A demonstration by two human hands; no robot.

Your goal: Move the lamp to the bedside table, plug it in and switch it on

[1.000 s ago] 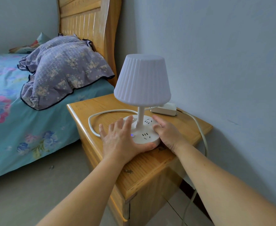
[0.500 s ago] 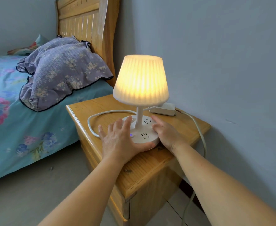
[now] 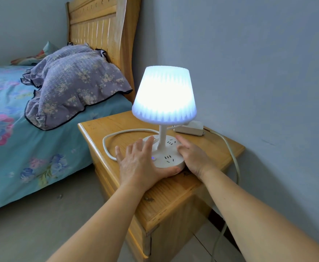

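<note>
A white lamp (image 3: 164, 95) with a ribbed shade stands lit on the wooden bedside table (image 3: 175, 193), glowing cool white. Its round base (image 3: 171, 157) has sockets on top and a small blue light at the front left. My left hand (image 3: 138, 163) lies flat against the base's left side, fingers spread over the edge and thumb curled under the front. My right hand (image 3: 192, 157) cups the base's right side. The lamp's white cord (image 3: 109, 144) loops across the tabletop on the left.
A white power strip (image 3: 189, 128) lies behind the lamp by the wall, and a cable (image 3: 232, 159) drops over the table's right edge. To the left is a bed with a blue floral sheet (image 3: 7, 133), a purple pillow (image 3: 73, 86) and a wooden headboard (image 3: 102, 33).
The lamp was dark a second ago, glowed warm yellow half a second ago and now shines cool white. Both hands have stayed on the base.
</note>
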